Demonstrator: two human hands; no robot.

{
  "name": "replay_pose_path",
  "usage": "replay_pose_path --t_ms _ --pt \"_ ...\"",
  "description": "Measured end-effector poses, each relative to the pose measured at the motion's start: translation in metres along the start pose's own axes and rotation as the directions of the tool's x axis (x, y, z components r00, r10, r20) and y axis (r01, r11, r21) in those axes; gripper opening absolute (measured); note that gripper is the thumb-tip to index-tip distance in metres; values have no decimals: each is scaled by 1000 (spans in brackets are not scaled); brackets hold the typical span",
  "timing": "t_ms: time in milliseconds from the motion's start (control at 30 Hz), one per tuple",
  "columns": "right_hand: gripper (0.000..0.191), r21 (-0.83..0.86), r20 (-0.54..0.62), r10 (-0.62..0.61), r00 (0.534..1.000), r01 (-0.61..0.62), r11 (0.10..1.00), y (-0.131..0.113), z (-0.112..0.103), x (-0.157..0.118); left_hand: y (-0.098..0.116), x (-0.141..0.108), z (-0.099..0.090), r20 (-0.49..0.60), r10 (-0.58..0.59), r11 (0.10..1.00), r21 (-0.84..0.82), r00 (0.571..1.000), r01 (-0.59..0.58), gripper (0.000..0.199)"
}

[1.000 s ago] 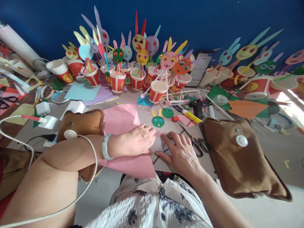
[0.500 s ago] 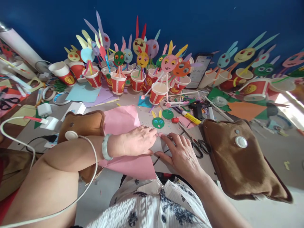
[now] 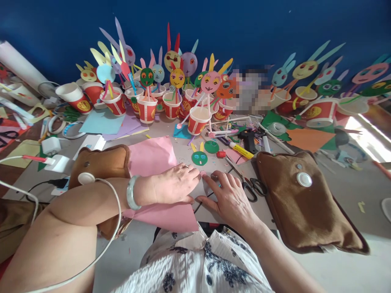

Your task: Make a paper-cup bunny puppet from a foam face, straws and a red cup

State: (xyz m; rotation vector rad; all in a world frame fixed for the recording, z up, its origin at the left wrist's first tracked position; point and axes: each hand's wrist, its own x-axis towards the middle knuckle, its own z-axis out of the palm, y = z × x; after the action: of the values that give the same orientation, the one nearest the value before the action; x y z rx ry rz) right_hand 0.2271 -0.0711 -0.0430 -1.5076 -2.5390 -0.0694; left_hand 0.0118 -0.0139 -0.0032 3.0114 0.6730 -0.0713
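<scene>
My left hand (image 3: 177, 183) rests palm down over pink paper (image 3: 152, 154), its fingers bent toward a tiny pink piece (image 3: 203, 173). From the other side, my right hand (image 3: 227, 193) touches that piece with its index fingertip, thumb spread apart from the fingers. What lies under my left fingers is hidden. Just beyond the fingertips lies a green round face (image 3: 199, 158) with yellow ears and blue eyes. Beside it are a plain green disc (image 3: 211, 147) and a small red object (image 3: 221, 154). Black-handled scissors (image 3: 250, 189) lie right of my right hand.
Red and white paper cups (image 3: 147, 109) holding paper rabbit figures line the back by the blue wall. Brown cushioned pouches (image 3: 311, 199) lie at both sides. A white cable (image 3: 117, 215) crosses my left forearm. A glue gun (image 3: 248, 140) and a yellow tube (image 3: 241, 150) lie behind the scissors.
The view has shifted slightly, moving most things left. My right index finger has extended toward the tiny pink piece. A blurred patch now covers the phone at the back.
</scene>
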Motion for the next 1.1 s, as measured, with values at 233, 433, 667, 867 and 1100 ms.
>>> replay_pose_path --t_ms 233,433,667,867,1100 --pt "61 12 18 16 1000 -16 1000 -3 -4 0 -4 1 14 -7 13 999 -42 1000 -14 58" --pt "51 85 -61 -10 998 15 996 3 -13 -11 -3 -1 7 12 -16 998 -62 1000 17 59" --pt "28 56 -159 27 987 -19 998 22 -39 -29 -4 0 13 13 -16 999 -36 1000 16 68" --pt "27 -51 -172 -7 985 -2 999 48 -55 -39 -5 4 22 -8 -9 1000 -17 1000 9 68" --pt "24 -61 -162 -8 987 -2 998 51 -58 -43 -6 3 23 -19 -8 1000 -10 1000 8 69"
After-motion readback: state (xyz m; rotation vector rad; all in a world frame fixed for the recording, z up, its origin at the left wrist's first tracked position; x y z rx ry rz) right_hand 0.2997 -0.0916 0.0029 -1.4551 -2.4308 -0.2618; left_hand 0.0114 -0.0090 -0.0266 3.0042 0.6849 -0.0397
